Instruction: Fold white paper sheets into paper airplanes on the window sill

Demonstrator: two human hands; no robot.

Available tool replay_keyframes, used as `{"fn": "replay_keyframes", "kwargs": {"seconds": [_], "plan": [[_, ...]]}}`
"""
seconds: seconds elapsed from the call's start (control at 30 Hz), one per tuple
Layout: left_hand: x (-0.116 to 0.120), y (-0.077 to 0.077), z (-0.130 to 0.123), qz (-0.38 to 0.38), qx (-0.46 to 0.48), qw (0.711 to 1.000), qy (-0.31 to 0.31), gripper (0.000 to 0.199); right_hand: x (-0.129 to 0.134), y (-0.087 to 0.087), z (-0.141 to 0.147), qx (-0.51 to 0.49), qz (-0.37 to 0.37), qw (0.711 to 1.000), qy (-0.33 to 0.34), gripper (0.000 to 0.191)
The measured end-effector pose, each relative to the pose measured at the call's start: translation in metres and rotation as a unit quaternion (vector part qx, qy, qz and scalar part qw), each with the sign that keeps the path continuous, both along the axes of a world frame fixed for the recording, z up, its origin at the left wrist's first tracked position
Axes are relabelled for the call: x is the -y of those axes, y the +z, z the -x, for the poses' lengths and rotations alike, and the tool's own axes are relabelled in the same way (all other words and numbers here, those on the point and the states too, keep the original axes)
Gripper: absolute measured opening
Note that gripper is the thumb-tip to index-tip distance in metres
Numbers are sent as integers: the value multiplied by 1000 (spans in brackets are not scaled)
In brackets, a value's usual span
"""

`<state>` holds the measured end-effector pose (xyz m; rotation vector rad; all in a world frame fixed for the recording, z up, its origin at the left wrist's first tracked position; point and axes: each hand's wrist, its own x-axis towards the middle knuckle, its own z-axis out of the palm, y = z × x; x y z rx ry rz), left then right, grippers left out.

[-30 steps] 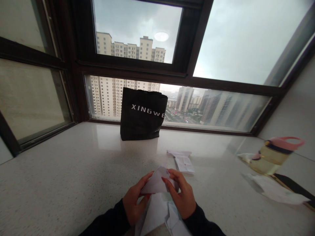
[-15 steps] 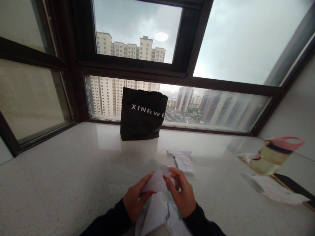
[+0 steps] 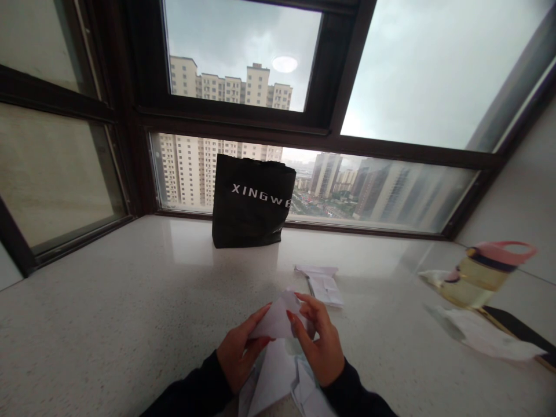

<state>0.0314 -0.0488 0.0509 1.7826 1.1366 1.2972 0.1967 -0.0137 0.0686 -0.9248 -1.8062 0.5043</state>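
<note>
A folded white sheet of paper [image 3: 277,321] with a pointed top is held up between both hands, just above the counter. My left hand [image 3: 241,350] pinches its left corner, thumb below and fingers behind. On the other side, my right hand [image 3: 319,341] grips the right edge with the thumb across the front and fingers at the back. Below them lie more folded white papers [image 3: 273,376], partly covered by the hands. Farther forward, a folded paper piece [image 3: 325,288] rests on the counter.
A black bag [image 3: 252,220] with white lettering stands by the window. On the right are a yellowish bottle [image 3: 480,278] with a pink lid, a white packet [image 3: 490,336] and a dark flat object [image 3: 516,330]. The speckled white counter [image 3: 130,313] meets the window frame.
The right hand's fingers have shifted very slightly at the paper's right edge. Everything else stays in place.
</note>
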Motion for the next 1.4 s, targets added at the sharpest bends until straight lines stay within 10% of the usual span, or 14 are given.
{"fn": "replay_keyframes", "kwargs": {"seconds": [1.07,1.4], "plan": [[-4,0,6,39,37,998,-24,39,-7,1,3,-26,-14,998,-63,42],[1,7,6,17,47,998,-44,53,-22,-7,4,-210,299,925,109,24]]}}
